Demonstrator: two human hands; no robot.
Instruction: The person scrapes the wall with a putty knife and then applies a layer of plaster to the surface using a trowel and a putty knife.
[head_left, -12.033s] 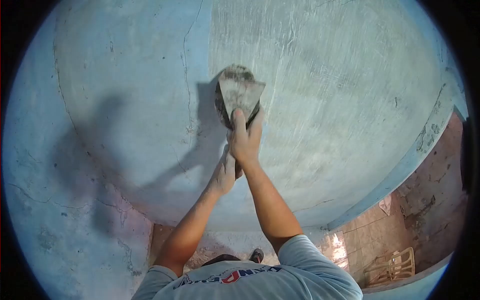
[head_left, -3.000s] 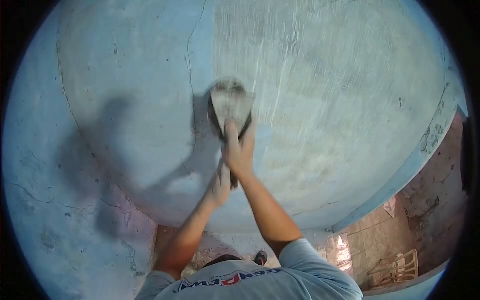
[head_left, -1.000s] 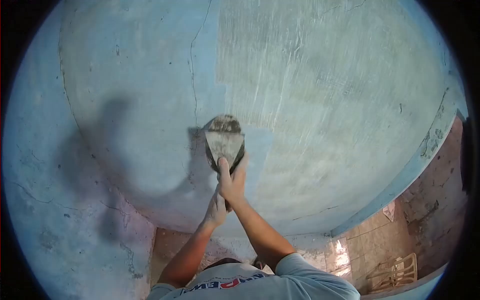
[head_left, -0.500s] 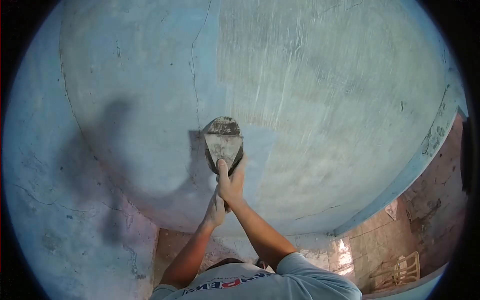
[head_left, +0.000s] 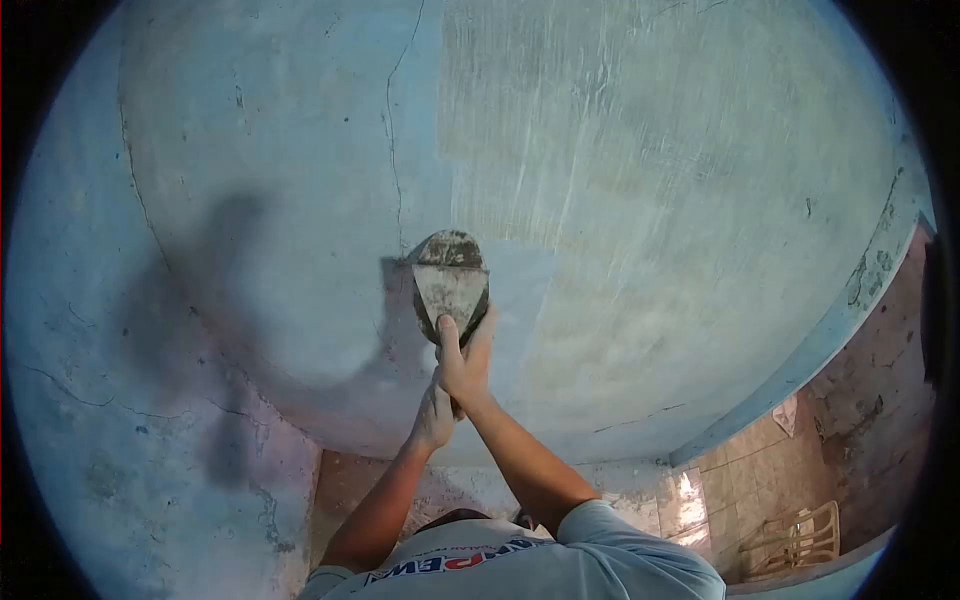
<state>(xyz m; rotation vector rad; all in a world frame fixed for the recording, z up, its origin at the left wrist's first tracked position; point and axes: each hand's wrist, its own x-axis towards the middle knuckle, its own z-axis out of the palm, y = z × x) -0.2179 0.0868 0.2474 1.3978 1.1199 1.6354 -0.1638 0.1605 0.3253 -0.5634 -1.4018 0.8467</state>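
A putty knife (head_left: 450, 288) with a pale, smeared triangular blade lies flat over a dark, rounded trowel (head_left: 453, 245), and both point up the wall. My right hand (head_left: 466, 368) is closed around the putty knife, its thumb pressed on the lower blade and its fingers along the right side. Just below and to the left, my left hand (head_left: 434, 414) is wrapped around what looks like the trowel's handle, mostly hidden behind the right wrist. Behind the tools is a light blue wall (head_left: 300, 140), with a whitish coated area (head_left: 660, 170) on its right.
A long crack (head_left: 392, 120) runs down the wall left of the coating. The side wall (head_left: 90, 450) at left is stained and cracked. At lower right, beyond the wall's edge (head_left: 750, 420), a plastic chair (head_left: 805, 540) stands on a tiled floor (head_left: 735, 500).
Both hands and the stacked tools stay almost in place against the wall. The view has shifted very slightly.
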